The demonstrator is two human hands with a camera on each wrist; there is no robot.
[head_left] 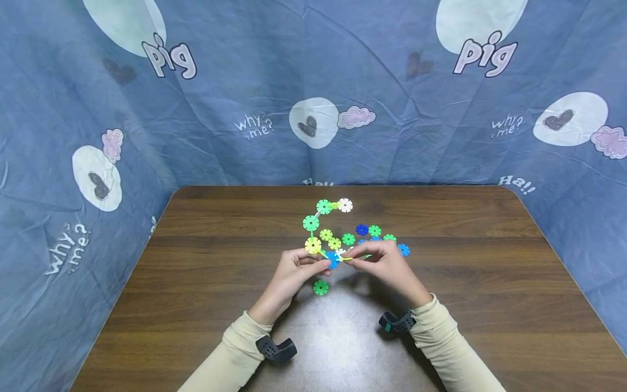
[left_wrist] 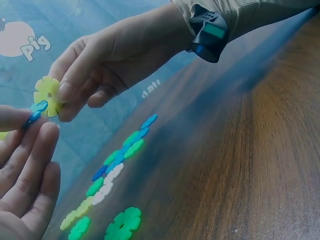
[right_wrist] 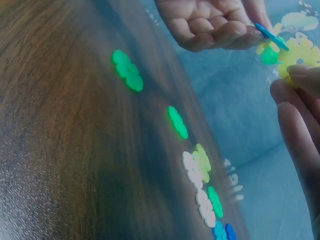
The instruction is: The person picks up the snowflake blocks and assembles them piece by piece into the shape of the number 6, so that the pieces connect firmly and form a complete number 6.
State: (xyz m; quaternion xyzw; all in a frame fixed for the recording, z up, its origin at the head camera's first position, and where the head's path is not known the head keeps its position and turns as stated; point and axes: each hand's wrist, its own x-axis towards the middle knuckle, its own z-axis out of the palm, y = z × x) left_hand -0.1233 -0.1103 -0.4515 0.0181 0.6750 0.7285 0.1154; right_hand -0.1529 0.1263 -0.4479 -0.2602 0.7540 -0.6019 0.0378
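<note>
My left hand (head_left: 294, 274) pinches a blue notched snowflake disc (head_left: 332, 261) between thumb and fingers. From that disc a linked chain runs away over the table, with a yellow disc (head_left: 313, 245), green discs (head_left: 311, 223) and a white disc (head_left: 345, 205) at its far end. Facing it, my right hand (head_left: 388, 268) pinches another yellow snowflake disc (left_wrist: 45, 91) by its edge. In the left wrist view this yellow disc meets the blue one's edge; whether their slots are engaged I cannot tell.
Loose discs lie beyond the hands: yellow ones (head_left: 326, 234), a green one (head_left: 348, 239), a dark blue one (head_left: 361, 230) and white ones (right_wrist: 192, 170). A single green disc (head_left: 320, 287) lies nearer, between the forearms. Behind the wooden table (head_left: 206, 305) hangs a blue printed cloth (head_left: 274, 65).
</note>
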